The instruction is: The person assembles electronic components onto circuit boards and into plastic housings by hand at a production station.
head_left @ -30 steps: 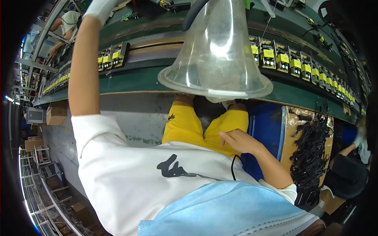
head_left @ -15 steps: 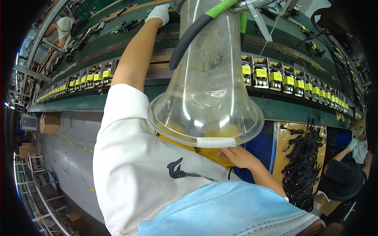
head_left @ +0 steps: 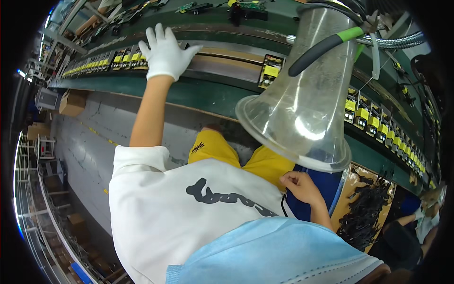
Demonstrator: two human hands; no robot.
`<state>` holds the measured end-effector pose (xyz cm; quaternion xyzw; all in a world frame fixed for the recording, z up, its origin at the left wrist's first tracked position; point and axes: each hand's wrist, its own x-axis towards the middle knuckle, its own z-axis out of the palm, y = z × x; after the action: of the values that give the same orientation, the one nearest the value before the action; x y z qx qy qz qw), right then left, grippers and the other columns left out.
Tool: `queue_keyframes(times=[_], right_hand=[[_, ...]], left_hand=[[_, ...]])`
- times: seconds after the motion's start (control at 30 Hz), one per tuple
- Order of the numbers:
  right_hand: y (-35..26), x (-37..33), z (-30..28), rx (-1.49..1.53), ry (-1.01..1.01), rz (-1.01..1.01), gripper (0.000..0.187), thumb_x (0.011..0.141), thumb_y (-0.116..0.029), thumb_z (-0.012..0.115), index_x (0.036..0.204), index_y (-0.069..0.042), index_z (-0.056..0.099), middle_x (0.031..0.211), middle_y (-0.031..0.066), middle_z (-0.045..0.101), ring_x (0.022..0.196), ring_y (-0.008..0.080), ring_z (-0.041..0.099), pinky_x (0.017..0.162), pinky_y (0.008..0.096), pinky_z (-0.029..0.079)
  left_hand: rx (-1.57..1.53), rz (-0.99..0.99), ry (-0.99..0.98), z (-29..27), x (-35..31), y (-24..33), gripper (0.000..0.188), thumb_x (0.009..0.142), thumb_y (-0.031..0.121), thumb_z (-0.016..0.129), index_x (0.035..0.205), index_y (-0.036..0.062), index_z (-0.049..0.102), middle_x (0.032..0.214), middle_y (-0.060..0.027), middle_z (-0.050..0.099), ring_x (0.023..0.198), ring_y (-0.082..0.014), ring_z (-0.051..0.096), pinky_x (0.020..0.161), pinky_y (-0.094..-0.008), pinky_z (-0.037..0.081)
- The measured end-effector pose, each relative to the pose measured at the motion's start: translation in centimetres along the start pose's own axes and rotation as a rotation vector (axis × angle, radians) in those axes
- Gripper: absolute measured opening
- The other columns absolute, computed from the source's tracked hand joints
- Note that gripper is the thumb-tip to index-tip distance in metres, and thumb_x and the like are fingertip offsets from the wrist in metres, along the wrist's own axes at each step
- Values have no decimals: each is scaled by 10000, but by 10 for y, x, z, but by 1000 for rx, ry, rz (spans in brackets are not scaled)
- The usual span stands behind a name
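Note:
My left hand (head_left: 165, 56), in a white glove, is spread open above the metal rail (head_left: 220, 66) on the bench. Nothing is in it. Just beyond its fingers, to the left, runs a row of open-framed circuit boards with yellow transformers (head_left: 125, 58). One such board unit (head_left: 271, 71) stands alone on the rail, left of the clear plastic hood (head_left: 317, 94). My bare right hand (head_left: 302, 187) rests low by my yellow shorts (head_left: 272, 165), below the hood's rim. Its fingers are curled in, and no object shows in them.
The hood hangs before me with a green-and-black handle (head_left: 326, 49) and a metal hose (head_left: 397, 41). More board units (head_left: 373, 122) line the rail at right. Black cables (head_left: 364, 208) lie on a cardboard sheet. A co-worker (head_left: 399, 244) sits at far right. Loose circuit boards (head_left: 248, 7) lie at the back.
My left hand has come back from the far side of the bench to the near rail, fingers now spread. The view has turned, so the hood appears further right. My right hand stays low, more curled.

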<state>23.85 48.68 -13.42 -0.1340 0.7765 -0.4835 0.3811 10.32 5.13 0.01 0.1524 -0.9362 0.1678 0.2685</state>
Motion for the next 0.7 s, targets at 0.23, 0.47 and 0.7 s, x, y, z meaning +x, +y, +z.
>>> queue_keyframes(times=[0.23, 0.47, 0.7], right_hand=[[2, 1, 4, -115, 24, -8, 242, 932, -187, 626, 920, 48, 680, 674, 15, 602, 613, 45, 488, 553, 232, 401], [0, -2, 9, -144, -9, -100, 230, 931, -184, 629, 950, 39, 684, 721, 9, 621, 656, 50, 513, 593, 218, 423], [4, -2, 20, 145, 109, -230, 230, 901, -208, 664, 929, 19, 689, 663, 13, 548, 618, 78, 486, 593, 242, 426]], left_hand=[[62, -109, 125, 12, -55, 3, 611, 801, 476, 688, 1317, 173, 560, 1369, -165, 502, 1321, -345, 402, 1055, -515, 339], [-504, -10, -36, 11, -42, 9, 548, 772, 181, 737, 1297, 185, 576, 1279, -128, 579, 1142, -321, 584, 935, -356, 485], [-1582, -278, -60, -21, -99, 22, 506, 716, 79, 779, 1165, -12, 565, 1090, -93, 628, 972, -165, 600, 888, -299, 473]])
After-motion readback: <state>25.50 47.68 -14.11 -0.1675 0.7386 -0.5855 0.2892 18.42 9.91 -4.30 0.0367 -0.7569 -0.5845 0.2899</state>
